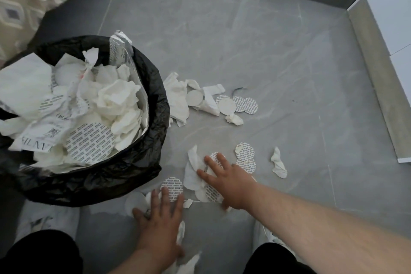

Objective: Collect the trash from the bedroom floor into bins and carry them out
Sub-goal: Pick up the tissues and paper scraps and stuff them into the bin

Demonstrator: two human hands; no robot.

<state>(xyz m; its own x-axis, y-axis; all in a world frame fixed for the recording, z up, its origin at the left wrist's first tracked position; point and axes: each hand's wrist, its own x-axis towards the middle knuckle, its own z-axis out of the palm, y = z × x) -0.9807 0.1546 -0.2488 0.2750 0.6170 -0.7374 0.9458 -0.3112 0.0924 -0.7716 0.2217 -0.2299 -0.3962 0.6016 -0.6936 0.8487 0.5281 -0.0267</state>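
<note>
Litter right of the upright bin point(155, 122).
Left hand point(160, 218), right hand point(224, 180) flat, fingers spread; tissue point(192, 173) lies lengthwise alongside it.

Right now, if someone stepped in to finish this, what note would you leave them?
Left hand: open, flat on discs by the bin.
Right hand: open, pressing tissue and discs. Neither grips anything.
Done: bin nearly full of paper.
Left: what's under the hands, the pile beside the bin, a wad to the right; then carry the bin out.
</note>
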